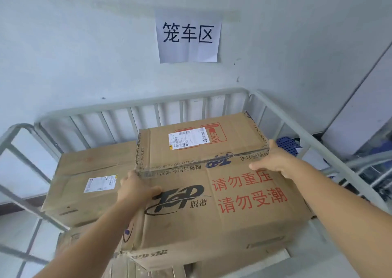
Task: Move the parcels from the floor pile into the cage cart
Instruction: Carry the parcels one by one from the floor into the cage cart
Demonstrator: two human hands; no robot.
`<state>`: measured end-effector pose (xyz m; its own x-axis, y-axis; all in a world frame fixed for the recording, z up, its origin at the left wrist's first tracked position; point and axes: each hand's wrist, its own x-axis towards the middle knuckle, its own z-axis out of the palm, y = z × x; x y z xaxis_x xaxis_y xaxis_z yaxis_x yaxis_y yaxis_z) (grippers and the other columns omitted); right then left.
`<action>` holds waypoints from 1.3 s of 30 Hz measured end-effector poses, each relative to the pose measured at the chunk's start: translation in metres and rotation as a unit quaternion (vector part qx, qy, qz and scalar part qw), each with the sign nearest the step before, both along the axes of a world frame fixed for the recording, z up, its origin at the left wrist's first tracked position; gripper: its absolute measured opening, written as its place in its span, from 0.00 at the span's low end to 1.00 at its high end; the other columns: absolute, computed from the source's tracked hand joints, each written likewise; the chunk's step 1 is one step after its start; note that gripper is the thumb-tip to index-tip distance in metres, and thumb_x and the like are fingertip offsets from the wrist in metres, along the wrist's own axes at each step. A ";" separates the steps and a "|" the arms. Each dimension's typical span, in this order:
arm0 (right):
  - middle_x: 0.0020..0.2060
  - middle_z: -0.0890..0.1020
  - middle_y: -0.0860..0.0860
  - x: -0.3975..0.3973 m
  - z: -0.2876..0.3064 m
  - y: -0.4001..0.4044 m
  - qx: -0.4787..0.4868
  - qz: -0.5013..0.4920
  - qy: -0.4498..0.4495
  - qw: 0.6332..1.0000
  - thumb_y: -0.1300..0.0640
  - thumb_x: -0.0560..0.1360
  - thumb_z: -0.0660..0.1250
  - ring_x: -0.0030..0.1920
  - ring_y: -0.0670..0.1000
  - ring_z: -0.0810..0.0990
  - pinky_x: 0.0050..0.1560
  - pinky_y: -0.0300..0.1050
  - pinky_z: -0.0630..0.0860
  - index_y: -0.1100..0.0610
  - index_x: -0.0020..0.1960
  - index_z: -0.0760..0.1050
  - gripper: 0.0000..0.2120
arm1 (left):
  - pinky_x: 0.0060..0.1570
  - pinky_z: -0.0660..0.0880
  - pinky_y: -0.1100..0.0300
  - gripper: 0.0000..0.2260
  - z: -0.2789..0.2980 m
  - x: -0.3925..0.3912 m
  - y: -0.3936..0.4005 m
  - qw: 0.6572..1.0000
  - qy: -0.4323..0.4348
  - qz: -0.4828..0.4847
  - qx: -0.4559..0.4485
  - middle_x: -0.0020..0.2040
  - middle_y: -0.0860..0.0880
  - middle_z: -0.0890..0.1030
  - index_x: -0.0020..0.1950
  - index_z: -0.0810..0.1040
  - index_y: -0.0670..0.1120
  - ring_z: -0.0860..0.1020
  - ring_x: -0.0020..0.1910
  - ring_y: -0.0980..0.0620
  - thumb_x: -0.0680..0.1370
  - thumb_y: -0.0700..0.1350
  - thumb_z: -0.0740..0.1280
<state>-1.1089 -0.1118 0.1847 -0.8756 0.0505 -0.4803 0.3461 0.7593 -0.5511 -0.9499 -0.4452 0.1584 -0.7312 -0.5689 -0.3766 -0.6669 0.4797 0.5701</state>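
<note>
A flat cardboard parcel [199, 144] with a white shipping label lies on top of a large printed carton [233, 210] inside the grey cage cart [135, 106]. My left hand [135, 187] holds the flat parcel's near left corner, fingers resting on the large carton. My right hand [273, 161] grips the parcel's near right corner, thumb up along its side. A second carton [89, 182] with a label sits to the left in the cart, partly under the others.
The cart stands against a white wall bearing a paper sign [188, 38]. More cardboard [148, 269] shows beneath the large carton. A blue perforated crate [286, 145] and other metal frames [364, 167] lie right of the cart.
</note>
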 end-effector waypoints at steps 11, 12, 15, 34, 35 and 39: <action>0.78 0.56 0.55 -0.056 -0.084 0.070 0.079 0.079 -0.140 0.984 0.52 0.68 0.79 0.74 0.59 0.62 0.70 0.54 0.66 0.55 0.80 0.37 0.59 | 0.50 0.75 0.54 0.36 -0.084 -0.027 0.082 0.990 -0.122 0.030 0.056 0.61 0.42 0.73 0.66 0.66 0.41 0.76 0.54 0.45 0.64 0.52 0.77; 0.78 0.55 0.56 -0.059 -0.091 0.075 0.080 0.079 -0.145 0.983 0.53 0.68 0.79 0.75 0.59 0.62 0.70 0.54 0.66 0.54 0.80 0.37 0.58 | 0.50 0.77 0.54 0.37 -0.093 -0.030 0.088 0.989 -0.124 0.031 0.068 0.59 0.44 0.75 0.65 0.67 0.41 0.77 0.52 0.46 0.63 0.53 0.78; 0.78 0.55 0.56 -0.067 -0.111 0.089 0.082 0.072 -0.153 0.982 0.54 0.69 0.78 0.75 0.60 0.61 0.69 0.55 0.67 0.53 0.80 0.37 0.57 | 0.46 0.78 0.55 0.39 -0.120 -0.042 0.103 0.986 -0.136 0.032 0.087 0.55 0.47 0.78 0.67 0.68 0.42 0.78 0.49 0.49 0.60 0.53 0.78; 0.79 0.50 0.53 -0.096 -0.257 0.148 0.086 0.016 -0.194 0.977 0.55 0.67 0.80 0.75 0.61 0.61 0.65 0.60 0.71 0.48 0.79 0.35 0.60 | 0.45 0.81 0.46 0.46 -0.272 -0.077 0.167 0.976 -0.186 0.086 0.072 0.58 0.46 0.71 0.62 0.63 0.49 0.80 0.50 0.41 0.48 0.59 0.76; 0.79 0.50 0.53 -0.098 -0.258 0.148 0.082 0.017 -0.195 0.977 0.55 0.67 0.80 0.75 0.61 0.60 0.66 0.61 0.70 0.48 0.79 0.36 0.60 | 0.45 0.81 0.46 0.44 -0.269 -0.079 0.168 0.978 -0.176 0.089 0.074 0.58 0.47 0.71 0.61 0.63 0.49 0.80 0.49 0.41 0.49 0.59 0.76; 0.78 0.54 0.53 -0.098 -0.257 0.150 0.076 0.004 -0.183 0.980 0.55 0.65 0.81 0.74 0.60 0.62 0.66 0.62 0.70 0.50 0.80 0.41 0.59 | 0.40 0.82 0.47 0.29 -0.254 -0.081 0.170 0.978 -0.162 0.095 0.095 0.57 0.46 0.68 0.59 0.66 0.45 0.80 0.44 0.41 0.65 0.47 0.79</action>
<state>-1.2073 0.0380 -0.0727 -0.6471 0.1399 -0.7495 0.4936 0.8260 -0.2720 -1.0310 -0.2754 -0.0956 -0.4448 -0.5802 -0.6823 -0.8936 0.2361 0.3817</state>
